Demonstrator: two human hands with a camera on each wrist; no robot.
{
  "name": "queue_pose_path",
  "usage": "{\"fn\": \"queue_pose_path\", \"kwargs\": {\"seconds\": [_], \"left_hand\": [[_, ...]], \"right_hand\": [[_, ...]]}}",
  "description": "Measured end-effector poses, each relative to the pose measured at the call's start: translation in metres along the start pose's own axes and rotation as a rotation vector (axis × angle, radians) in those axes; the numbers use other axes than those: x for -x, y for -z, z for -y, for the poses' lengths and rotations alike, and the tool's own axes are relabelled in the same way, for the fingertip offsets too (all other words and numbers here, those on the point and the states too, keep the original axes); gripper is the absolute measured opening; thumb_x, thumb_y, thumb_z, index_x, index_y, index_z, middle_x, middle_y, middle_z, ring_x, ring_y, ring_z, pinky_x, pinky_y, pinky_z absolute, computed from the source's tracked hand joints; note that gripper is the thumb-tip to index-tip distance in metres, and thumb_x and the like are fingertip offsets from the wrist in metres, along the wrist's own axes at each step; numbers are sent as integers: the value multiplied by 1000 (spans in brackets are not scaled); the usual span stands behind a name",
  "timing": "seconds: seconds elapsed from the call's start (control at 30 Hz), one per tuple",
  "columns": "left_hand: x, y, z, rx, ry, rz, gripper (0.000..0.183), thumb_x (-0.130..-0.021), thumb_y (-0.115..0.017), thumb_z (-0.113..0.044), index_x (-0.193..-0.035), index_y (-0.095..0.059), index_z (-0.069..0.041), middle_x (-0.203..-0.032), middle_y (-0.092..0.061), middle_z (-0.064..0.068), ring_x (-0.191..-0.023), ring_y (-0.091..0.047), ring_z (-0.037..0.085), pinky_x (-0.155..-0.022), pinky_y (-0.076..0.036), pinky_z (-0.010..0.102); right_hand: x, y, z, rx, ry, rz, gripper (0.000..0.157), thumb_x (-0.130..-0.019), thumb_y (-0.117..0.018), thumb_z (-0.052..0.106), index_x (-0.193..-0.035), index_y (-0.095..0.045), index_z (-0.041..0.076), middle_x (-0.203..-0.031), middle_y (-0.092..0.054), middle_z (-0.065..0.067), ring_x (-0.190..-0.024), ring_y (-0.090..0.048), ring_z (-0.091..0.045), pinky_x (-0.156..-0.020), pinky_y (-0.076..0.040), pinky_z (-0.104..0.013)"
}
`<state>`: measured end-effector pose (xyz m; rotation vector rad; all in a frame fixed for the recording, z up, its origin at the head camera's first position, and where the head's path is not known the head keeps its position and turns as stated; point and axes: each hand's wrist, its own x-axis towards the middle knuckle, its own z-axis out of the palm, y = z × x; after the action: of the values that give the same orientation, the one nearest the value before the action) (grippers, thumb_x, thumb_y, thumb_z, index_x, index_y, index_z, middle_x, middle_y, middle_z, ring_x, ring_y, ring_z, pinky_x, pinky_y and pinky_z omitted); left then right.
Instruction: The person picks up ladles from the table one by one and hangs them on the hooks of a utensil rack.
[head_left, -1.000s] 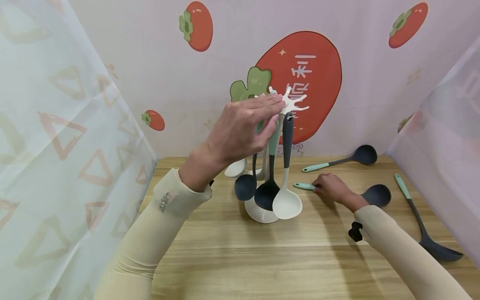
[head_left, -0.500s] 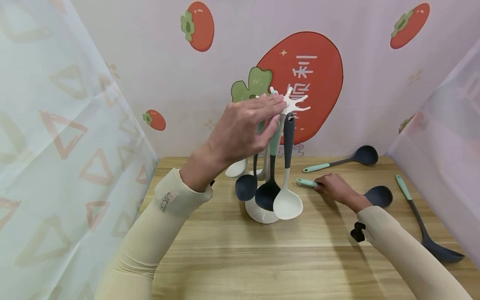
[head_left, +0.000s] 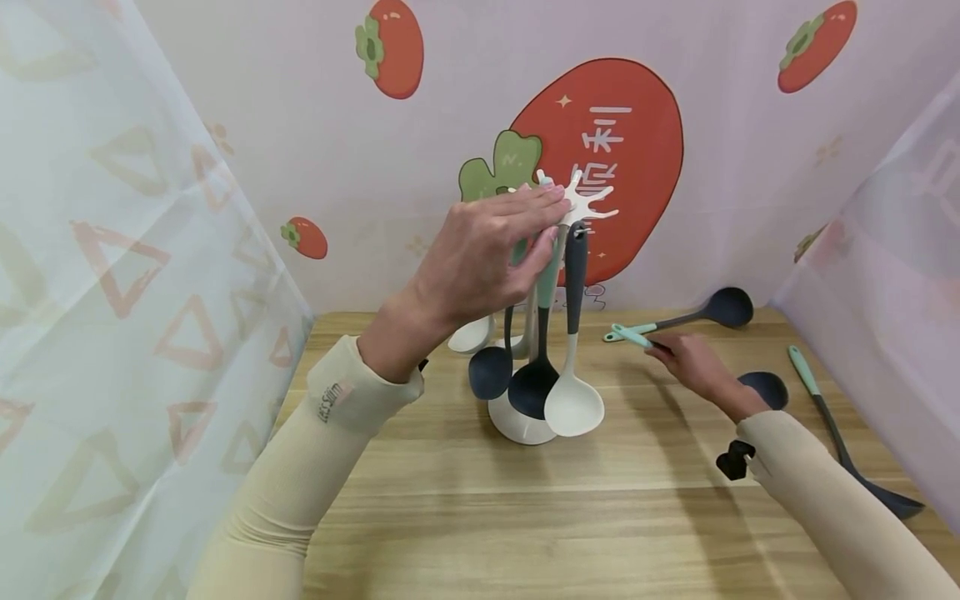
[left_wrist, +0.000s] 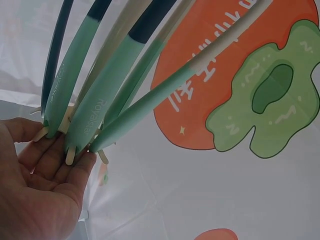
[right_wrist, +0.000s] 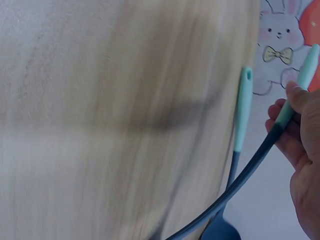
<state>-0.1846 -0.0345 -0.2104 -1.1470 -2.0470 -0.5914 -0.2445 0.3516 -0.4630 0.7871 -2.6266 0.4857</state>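
In the head view my left hand [head_left: 495, 242] lies over the top of a white utensil stand [head_left: 588, 202], its straight fingers resting on the hub and the thumb lower, beside the handles. Several ladles and spoons hang from the hooks, among them a white ladle [head_left: 573, 406] with a dark handle. From the left wrist view, mint handles [left_wrist: 97, 105] show hanging close to the fingers. My right hand [head_left: 693, 364] grips a dark ladle [right_wrist: 250, 162] by its mint handle, the handle end raised. Its bowl [head_left: 765, 389] shows partly behind the wrist.
Another mint-handled dark ladle [head_left: 729, 307] lies at the back of the wooden table [head_left: 480, 525]. A third dark ladle [head_left: 817, 392] lies along the right side. Printed cloth walls [head_left: 720, 208] close in the back and both sides.
My right hand has lifted the ladle's handle end and moved slightly right and away; the handle now overlaps the rear ladle's handle in the head view. The left hand stays on the stand.
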Motion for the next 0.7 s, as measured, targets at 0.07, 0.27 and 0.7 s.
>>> {"fn": "queue_pose_path", "kwargs": {"seconds": [0.07, 0.27, 0.7], "left_hand": [[0, 0, 0, -2, 1, -1, 31, -95, -58, -15, -122, -68, -4, -125, -66, 10, -121, -60, 20, -109, -39, 26], [0, 0, 0, 4, 4, -3, 31, -94, -60, -14, -122, -68, -4, -124, -66, 10, -120, -61, 19, -109, -39, 25], [0, 1, -2, 3, 14, 6, 32, -94, -60, -14, -123, -68, -4, -125, -66, 10, -120, -60, 19, -109, -39, 26]], "right_hand": [[0, 6, -1, 0, 3, -65, 17, -83, -75, 2, -100, -73, 0, -77, -70, -6, -56, -53, -9, -50, -45, -28], [1, 21, -6, 8, -13, -210, 21, -77, -78, 0, -98, -74, 0, -84, -73, -11, -64, -64, -19, -54, -48, -25], [9, 50, -18, 10, -106, -452, 26, -72, -80, -7, -98, -73, -7, -80, -72, -21, -75, -53, 18, -66, -32, 6]]}}
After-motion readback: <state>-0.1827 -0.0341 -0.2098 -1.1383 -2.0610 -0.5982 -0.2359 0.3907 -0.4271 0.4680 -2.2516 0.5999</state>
